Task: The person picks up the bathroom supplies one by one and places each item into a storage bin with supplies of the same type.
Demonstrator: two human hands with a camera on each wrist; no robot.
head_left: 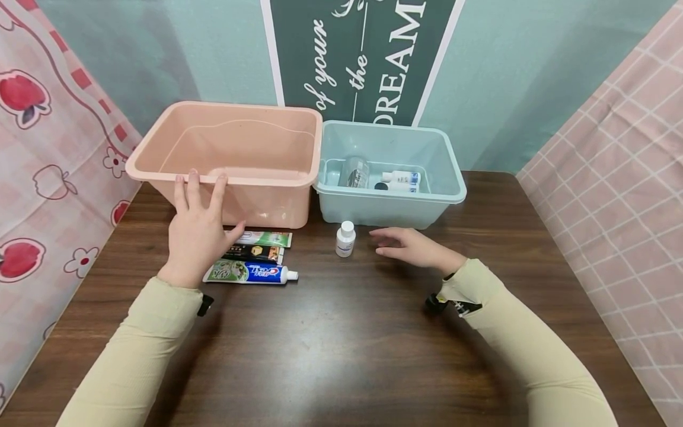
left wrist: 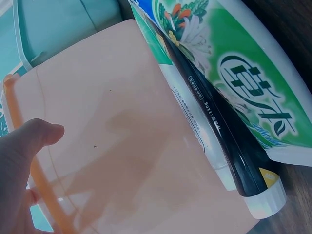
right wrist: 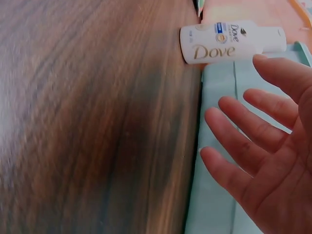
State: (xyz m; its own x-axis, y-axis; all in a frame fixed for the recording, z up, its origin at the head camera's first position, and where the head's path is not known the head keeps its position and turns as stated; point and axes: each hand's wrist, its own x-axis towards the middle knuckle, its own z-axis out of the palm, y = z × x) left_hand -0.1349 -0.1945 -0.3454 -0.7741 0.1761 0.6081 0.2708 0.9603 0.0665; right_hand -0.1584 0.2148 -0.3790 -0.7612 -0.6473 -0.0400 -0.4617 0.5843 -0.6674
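My left hand (head_left: 198, 234) rests its spread fingertips on the front rim of the pink bin (head_left: 267, 198). Below it on the table lie several toothpaste tubes: a green and white one (head_left: 272, 239), a black one (head_left: 251, 253) and a blue and green one (head_left: 251, 273). Close to the blue bin's front stands a small white Dove bottle (head_left: 345, 239), upright. To its right, apart from it, hovers my right hand (head_left: 408, 246), fingers loosely extended and holding nothing. In the right wrist view the Dove bottle (right wrist: 219, 44) shows beyond the thumb.
The light blue bin (head_left: 373, 207) stands against the pink one and contains a clear bottle (head_left: 356, 172) and small white bottles (head_left: 402, 177). Behind both bins is a wall with a lettered dark banner (head_left: 368, 53). Patterned cloths hang on both sides of the wooden table (head_left: 331, 356).
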